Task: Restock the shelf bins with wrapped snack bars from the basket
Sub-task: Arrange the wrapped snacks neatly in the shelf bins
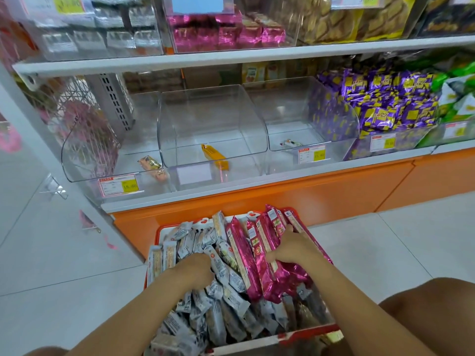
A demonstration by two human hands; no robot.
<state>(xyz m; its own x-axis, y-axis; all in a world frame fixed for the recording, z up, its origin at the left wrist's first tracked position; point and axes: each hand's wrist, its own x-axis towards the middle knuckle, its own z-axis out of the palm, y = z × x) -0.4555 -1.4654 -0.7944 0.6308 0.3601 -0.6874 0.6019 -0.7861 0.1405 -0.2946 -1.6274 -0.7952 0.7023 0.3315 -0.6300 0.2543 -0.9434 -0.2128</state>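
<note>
A red basket [303, 336] on the floor is heaped with silver-wrapped bars [226, 312] on the left and magenta-wrapped bars [267, 273] on the right. My left hand [195, 269] is dug into the silver bars, fingers curled among them. Over the magenta bars lies my right hand [290, 246], its fingers closing around a bunch of them. Above, on the lower shelf, stand three clear bins. The left bin [84, 160] holds one orange-pink bar [153, 167], the middle bin [213, 124] one yellow bar [214, 155], the right bin [308, 116] one small silver bar [290, 143].
An orange plinth [282, 199] runs under the shelf, right behind the basket. Purple snack packs [385, 104] fill the bin further right, green packs [457, 96] beyond. The upper shelf [231, 56] carries full bins. White floor tiles lie left and right; my knee [437, 304] is at lower right.
</note>
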